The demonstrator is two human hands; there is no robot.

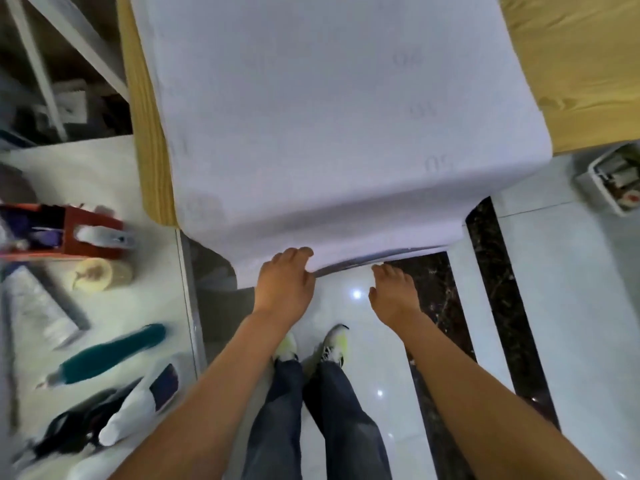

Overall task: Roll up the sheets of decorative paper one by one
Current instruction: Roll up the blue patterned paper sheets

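The sheet of decorative paper (329, 116) lies white side up across the wooden tabletop (581, 81), and its near end drapes over the tabletop's edge and hangs toward me, which puts the free edge right where I can start a roll. Faint reversed numbers show through it, so I judge the printed face is underneath. My left hand (285, 282) is at that hanging edge with its fingers (298, 253) curled over the paper, holding the lip; the thumb's place I cannot make out. My right hand (393, 292) sits just beside it, further along the same edge, fingers reaching to the paper's underside; whether they actually pinch it or only touch it I cannot tell from this angle. A dark line under the edge suggests either a first curl or a second sheet below, and I can't say which. I take this as the very beginning of rolling this sheet: both hands spaced along the edge so the roll starts even. Below the hands are my two shoes (311, 344) on the glossy floor (363, 427). Off to my left, a low white surface (104, 174) carries blurred clutter: a pale roll (98, 274), a teal object (110, 355), a red box (86, 233). To my right a small white bin (613, 178) stands on the floor.
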